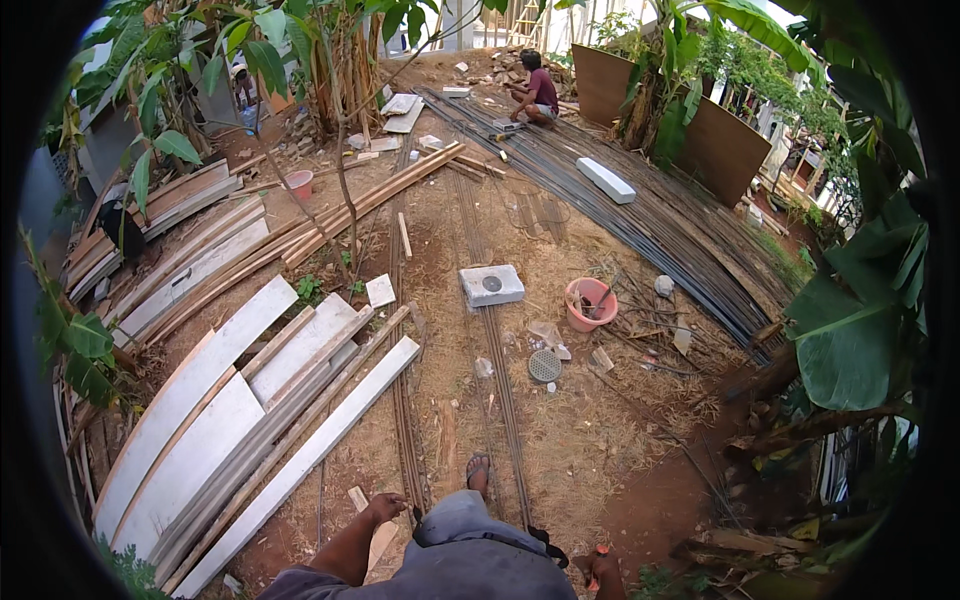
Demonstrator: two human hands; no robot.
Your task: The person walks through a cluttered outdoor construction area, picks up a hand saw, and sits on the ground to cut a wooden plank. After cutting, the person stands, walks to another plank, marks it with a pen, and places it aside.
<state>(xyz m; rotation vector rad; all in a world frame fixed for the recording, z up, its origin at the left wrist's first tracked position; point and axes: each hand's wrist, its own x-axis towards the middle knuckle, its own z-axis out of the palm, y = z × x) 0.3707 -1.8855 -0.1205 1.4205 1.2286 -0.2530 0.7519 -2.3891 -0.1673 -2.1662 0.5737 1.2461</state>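
Note:
My left hand hangs beside my left hip with its fingers curled; whatever may be in them is too small to make out. At the lower edge, my right hand is closed around a small thing with an orange end; its kind is unclear. Long thin steel rods run along the ground ahead of my legs. Farther along lies a pale block with a round dark mark on top. A pink bucket with things inside stands to its right, and a round grey perforated disc lies nearer.
White-faced boards and timber planks are stacked at left. More dark rods stretch across the far right, with a white block on them. A person squats at the back. Banana leaves crowd the right edge.

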